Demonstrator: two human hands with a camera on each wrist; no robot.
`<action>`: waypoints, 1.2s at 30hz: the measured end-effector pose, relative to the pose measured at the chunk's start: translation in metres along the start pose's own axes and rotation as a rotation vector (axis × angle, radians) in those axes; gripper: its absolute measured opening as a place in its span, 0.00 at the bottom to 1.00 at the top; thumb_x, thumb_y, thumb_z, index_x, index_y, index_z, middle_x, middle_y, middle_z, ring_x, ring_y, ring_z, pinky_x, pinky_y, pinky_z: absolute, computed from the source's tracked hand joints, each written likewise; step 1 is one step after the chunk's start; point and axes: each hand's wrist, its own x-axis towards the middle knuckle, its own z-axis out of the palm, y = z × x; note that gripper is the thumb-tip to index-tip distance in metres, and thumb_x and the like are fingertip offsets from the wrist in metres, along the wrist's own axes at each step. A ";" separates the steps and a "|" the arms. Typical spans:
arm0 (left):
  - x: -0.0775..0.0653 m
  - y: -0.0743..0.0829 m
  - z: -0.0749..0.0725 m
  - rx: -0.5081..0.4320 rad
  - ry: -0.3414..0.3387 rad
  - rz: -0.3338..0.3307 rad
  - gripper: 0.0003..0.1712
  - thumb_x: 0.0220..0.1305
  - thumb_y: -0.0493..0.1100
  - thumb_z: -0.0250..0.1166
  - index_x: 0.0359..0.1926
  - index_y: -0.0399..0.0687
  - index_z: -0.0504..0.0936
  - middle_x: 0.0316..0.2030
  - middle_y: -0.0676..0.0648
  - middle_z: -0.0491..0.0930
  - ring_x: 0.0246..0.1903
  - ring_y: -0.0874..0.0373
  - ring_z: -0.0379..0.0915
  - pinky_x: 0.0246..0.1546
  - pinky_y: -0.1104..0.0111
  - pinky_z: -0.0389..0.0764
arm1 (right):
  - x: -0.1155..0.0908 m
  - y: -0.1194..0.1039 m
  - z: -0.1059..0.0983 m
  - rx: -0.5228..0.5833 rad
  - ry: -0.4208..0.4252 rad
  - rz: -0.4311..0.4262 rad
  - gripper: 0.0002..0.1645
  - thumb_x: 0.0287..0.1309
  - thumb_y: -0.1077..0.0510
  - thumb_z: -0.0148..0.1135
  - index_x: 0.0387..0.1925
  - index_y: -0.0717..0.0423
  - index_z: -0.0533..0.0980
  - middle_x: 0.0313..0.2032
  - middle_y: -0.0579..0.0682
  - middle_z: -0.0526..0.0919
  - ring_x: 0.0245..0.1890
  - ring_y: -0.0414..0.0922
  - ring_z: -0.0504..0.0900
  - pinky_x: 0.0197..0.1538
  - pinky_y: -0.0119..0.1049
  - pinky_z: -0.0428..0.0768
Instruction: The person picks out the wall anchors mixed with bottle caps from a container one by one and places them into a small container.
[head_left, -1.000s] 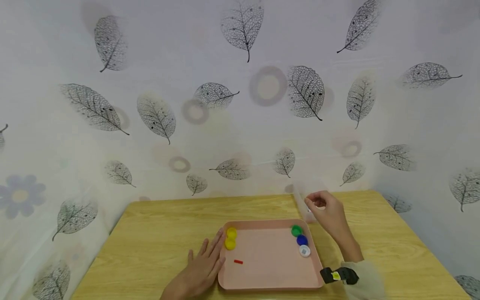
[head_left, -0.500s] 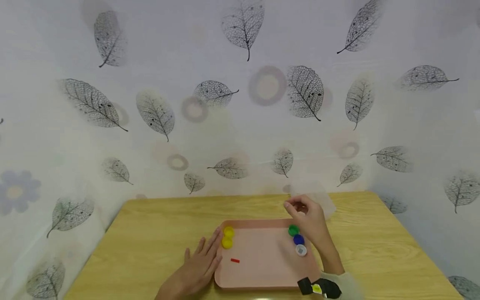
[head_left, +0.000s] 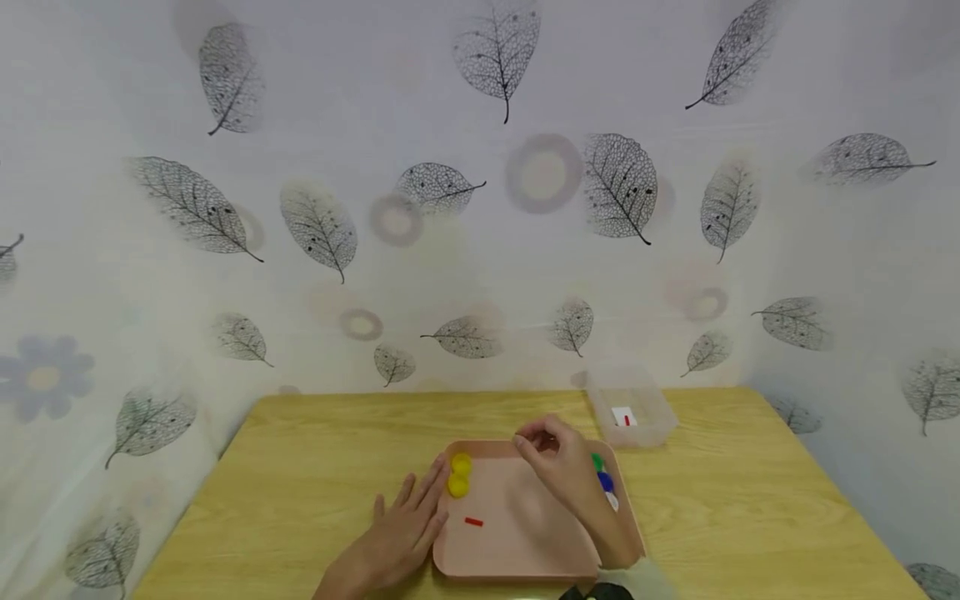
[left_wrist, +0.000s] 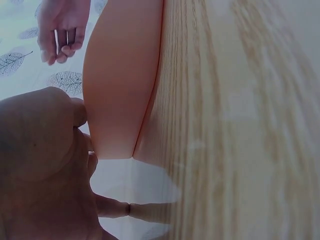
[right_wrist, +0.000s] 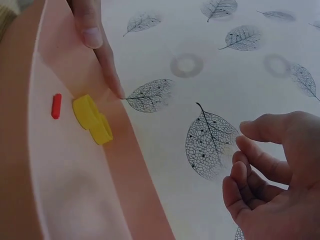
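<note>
A pink tray (head_left: pixel 525 575) lies on the table. My left hand (head_left: pixel 397 537) rests against its left rim with fingers straight. My right hand (head_left: pixel 564 467) hovers over the tray's far middle, fingers loosely curled, thumb and forefinger tips close; nothing shows between them in the right wrist view. A small red stick (head_left: pixel 474 522) lies at the tray's left. Two yellow caps (right_wrist: pixel 93 120) touch each other beyond it. At the right side sit a green cap (head_left: pixel 597 462), a blue cap (head_left: pixel 605 482) and a white cap (head_left: pixel 612 501), partly hidden by my right forearm.
Behind the tray's far right corner stands a clear plastic box (head_left: pixel 652 429). In it shows a white piece (head_left: pixel 618 414) with a small red stick (head_left: pixel 627 421). A leaf-patterned curtain (head_left: pixel 480 250) hangs along the back of the wooden table (head_left: pixel 750 500).
My right hand has moved left from the clear box to above the tray, uncovering the box and its red stick. The left hand and the caps stay put.
</note>
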 end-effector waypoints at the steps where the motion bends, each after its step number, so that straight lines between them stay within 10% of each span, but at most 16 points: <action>1: 0.000 0.000 0.000 -0.001 -0.004 -0.001 0.33 0.75 0.60 0.32 0.75 0.60 0.38 0.74 0.58 0.34 0.69 0.35 0.41 0.50 0.24 0.40 | -0.001 0.001 0.003 0.003 0.001 -0.007 0.03 0.55 0.57 0.68 0.32 0.49 0.80 0.28 0.45 0.79 0.29 0.44 0.76 0.34 0.33 0.77; 36: 0.001 0.005 -0.001 0.007 -0.002 -0.003 0.33 0.75 0.59 0.33 0.75 0.59 0.38 0.74 0.58 0.34 0.68 0.33 0.42 0.50 0.24 0.41 | -0.019 0.027 0.039 -0.108 -0.398 0.101 0.05 0.55 0.56 0.67 0.29 0.52 0.79 0.25 0.41 0.78 0.26 0.37 0.74 0.30 0.28 0.76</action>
